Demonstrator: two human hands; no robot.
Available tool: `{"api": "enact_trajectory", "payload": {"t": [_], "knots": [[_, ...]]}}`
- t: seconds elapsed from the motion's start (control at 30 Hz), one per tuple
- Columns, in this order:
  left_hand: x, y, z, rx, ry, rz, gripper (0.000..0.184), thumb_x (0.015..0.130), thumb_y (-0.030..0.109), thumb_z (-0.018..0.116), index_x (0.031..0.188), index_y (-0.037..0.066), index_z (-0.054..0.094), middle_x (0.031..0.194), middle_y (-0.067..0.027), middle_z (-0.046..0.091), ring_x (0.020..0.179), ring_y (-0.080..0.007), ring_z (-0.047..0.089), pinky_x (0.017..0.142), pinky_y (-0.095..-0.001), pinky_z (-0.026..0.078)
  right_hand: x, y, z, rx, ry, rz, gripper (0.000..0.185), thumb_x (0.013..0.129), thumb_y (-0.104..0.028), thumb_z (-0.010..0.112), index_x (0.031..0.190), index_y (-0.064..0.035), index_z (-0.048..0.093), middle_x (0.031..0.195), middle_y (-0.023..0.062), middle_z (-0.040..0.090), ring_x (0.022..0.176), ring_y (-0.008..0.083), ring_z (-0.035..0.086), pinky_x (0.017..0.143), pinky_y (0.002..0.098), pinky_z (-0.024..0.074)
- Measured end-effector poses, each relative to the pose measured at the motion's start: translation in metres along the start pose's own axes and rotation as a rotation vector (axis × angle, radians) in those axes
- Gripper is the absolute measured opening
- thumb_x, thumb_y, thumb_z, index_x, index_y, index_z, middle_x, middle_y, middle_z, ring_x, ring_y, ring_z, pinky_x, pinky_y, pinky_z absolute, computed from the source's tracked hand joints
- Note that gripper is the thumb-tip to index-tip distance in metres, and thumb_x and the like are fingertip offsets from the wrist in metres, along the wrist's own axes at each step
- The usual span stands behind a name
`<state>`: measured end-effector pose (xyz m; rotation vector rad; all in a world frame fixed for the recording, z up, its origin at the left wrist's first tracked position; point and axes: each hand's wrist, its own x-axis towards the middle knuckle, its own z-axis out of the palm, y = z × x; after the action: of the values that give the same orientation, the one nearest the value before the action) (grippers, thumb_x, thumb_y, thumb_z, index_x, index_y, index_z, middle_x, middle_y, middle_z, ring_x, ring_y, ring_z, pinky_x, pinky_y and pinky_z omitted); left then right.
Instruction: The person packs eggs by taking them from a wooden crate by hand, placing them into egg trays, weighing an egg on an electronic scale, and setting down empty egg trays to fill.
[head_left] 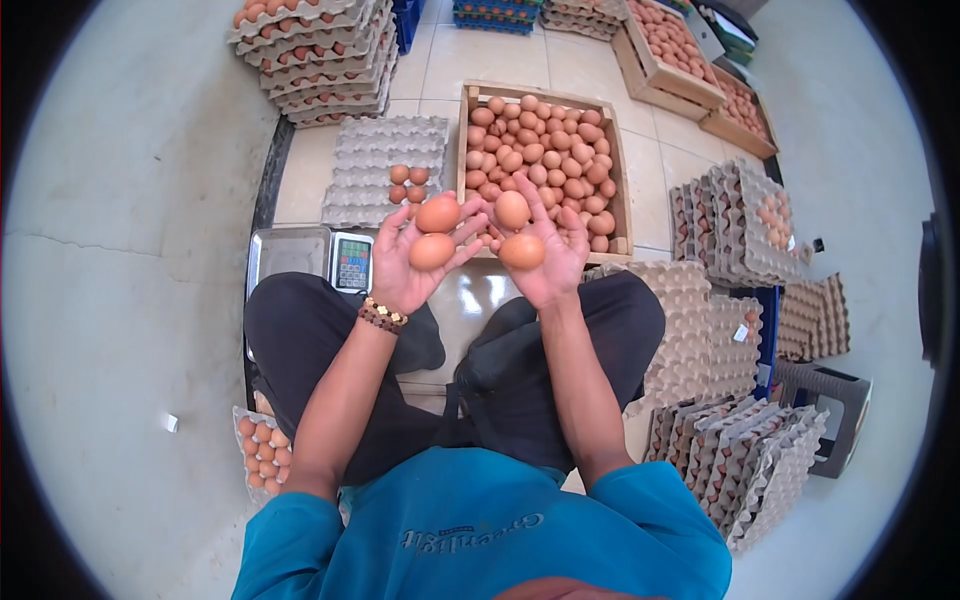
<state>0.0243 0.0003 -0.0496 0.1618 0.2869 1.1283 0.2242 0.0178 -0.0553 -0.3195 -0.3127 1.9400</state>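
Both palms face up, each bearing two brown eggs. On my left hand (401, 268) one egg (438, 213) rests near the fingers and another (431, 252) sits on the palm, with the fingers spread around them. My right hand (553, 262) carries an egg (512, 209) at its fingers and a second egg (522, 251) just below it. Behind the hands stands a wooden crate (622, 190) heaped with brown eggs. To its left lies a grey egg tray (368, 150) with several eggs at its lower right part.
A scale (352, 265) sits by my left knee. Stacked filled trays (325, 60) rise at the back left. More wooden crates (680, 88) stand at the back right. Tray stacks (735, 225) line the right side, beside a grey stool (845, 410). Another egg tray (262, 455) is at the lower left.
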Motion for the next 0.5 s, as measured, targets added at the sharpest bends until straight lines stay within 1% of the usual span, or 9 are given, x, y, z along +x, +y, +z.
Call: {"api": "enact_trajectory", "payload": {"t": [0.17,0.27,0.37,0.4,0.5], "knots": [[0.0009,-0.0001,-0.0006,0.067,-0.028,0.018,0.062,0.098,0.039,0.045,0.147,0.003,0.033,0.154,-0.0278,0.029,0.143,-0.0404,0.033,0.113,-0.0515,0.038,-0.0004,-0.0015,-0.0011,0.001,-0.031,0.018,0.075,0.094,-0.055,0.040,0.154,-0.0100,0.029,0.149,0.0184,0.040,0.137,0.0361,0.041,0.088,0.0416,0.0519],[-0.0002,-0.0005,0.0040,0.042,-0.009,0.028,0.059,0.099,0.038,0.043,0.144,0.000,0.036,0.149,-0.0293,0.037,0.138,-0.0416,0.041,0.113,-0.0520,0.038,0.0001,-0.0019,-0.0035,-0.010,-0.041,0.020,0.075,0.094,-0.055,0.040,0.153,-0.0101,0.029,0.149,0.0189,0.040,0.137,0.0352,0.041,0.088,0.0409,0.0515],[-0.0002,-0.0001,0.0025,0.030,-0.026,0.022,0.060,0.098,0.038,0.044,0.144,0.000,0.036,0.148,-0.0293,0.038,0.138,-0.0421,0.041,0.112,-0.0518,0.039,-0.0003,-0.0017,-0.0048,-0.001,-0.051,0.025,0.075,0.094,-0.055,0.041,0.153,-0.0099,0.030,0.149,0.0200,0.039,0.136,0.0344,0.041,0.088,0.0403,0.0509],[-0.0003,0.0013,0.0012,0.044,-0.050,0.005,0.063,0.097,0.037,0.044,0.147,0.001,0.033,0.155,-0.0283,0.028,0.144,-0.0417,0.031,0.114,-0.0501,0.038,-0.0002,-0.0020,-0.0046,0.002,-0.053,0.025,0.075,0.094,-0.055,0.041,0.153,-0.0098,0.030,0.149,0.0205,0.039,0.136,0.0342,0.041,0.088,0.0401,0.0507],[-0.0007,0.0016,0.0019,0.018,-0.037,0.003,0.060,0.097,0.034,0.044,0.147,0.002,0.033,0.154,-0.0277,0.029,0.140,-0.0424,0.037,0.111,-0.0496,0.041,0.0005,-0.0016,-0.0035,-0.014,-0.043,0.024,0.076,0.093,-0.055,0.041,0.153,-0.0097,0.029,0.150,0.0218,0.038,0.137,0.0347,0.041,0.087,0.0397,0.0504]]}}
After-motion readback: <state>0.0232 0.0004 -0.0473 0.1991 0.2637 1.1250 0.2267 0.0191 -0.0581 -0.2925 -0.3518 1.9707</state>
